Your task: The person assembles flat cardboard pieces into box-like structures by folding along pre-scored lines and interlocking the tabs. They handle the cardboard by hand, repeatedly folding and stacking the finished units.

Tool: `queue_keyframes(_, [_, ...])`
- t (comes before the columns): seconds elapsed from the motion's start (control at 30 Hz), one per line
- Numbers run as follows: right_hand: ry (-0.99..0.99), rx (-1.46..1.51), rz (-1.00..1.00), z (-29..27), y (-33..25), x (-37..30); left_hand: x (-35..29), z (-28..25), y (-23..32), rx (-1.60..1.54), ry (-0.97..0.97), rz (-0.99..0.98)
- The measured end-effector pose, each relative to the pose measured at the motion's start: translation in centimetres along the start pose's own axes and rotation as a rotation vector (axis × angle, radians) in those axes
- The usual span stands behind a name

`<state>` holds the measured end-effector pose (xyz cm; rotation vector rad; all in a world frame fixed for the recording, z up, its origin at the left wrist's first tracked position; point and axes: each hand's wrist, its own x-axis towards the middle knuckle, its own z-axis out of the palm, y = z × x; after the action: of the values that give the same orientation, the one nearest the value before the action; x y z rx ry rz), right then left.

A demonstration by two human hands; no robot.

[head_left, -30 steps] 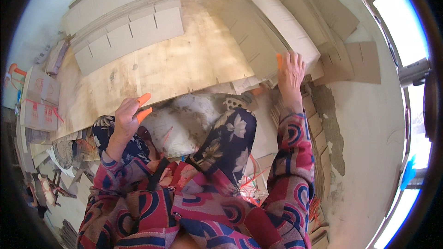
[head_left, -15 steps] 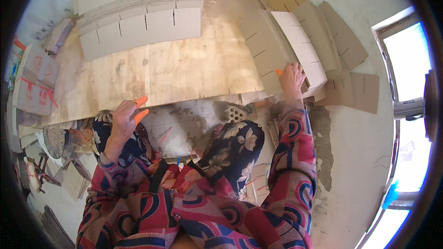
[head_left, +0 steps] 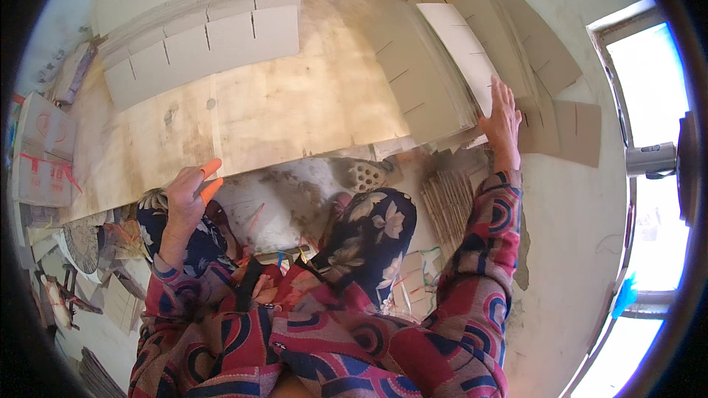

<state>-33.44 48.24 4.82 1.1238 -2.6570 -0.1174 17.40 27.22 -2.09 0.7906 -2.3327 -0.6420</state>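
Red-taped carton [head_left: 44,169], far left; left hand [head_left: 206,181], thumb and forefinger in orange finger covers [head_left: 211,169], held apart with nothing between, near the front edge of a wooden tabletop [head_left: 265,114]; beyond, a slotted cardboard stack [head_left: 221,37]. Rightward, one grey-brown cardboard pile [head_left: 420,81], pale slotted sheet [head_left: 457,40] alongside; right hand [head_left: 503,121], fingers extended and parted, at the sheet's near end, contact uncertain.

The person is wearing a long-sleeved jacket [head_left: 236,350] patterned in maroon, navy blue and greyish brown, with bold nested arcs repeating down the sleeves [head_left: 479,250]. Dark navy trousers [head_left: 369,247] are showing large, pale flowers. Bright orange covers [head_left: 211,169] are sheathing the thumb and a finger of the left hand [head_left: 186,197]. Red cloth [head_left: 293,289] with black beside it is peeking out at the lap.
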Motion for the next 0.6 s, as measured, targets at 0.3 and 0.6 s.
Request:
queue_keyframes(0.3, [-0.218,0.116,-0.204,1.6,2.5,-1.1,2.6,4.0,1.8,-0.107,-0.099,0.128])
queue_keyframes(0.6, [-0.363,0.326,-0.251,2.2,9.2,3.4,4.1,6.0,2.6,-0.114,-0.173,0.176])
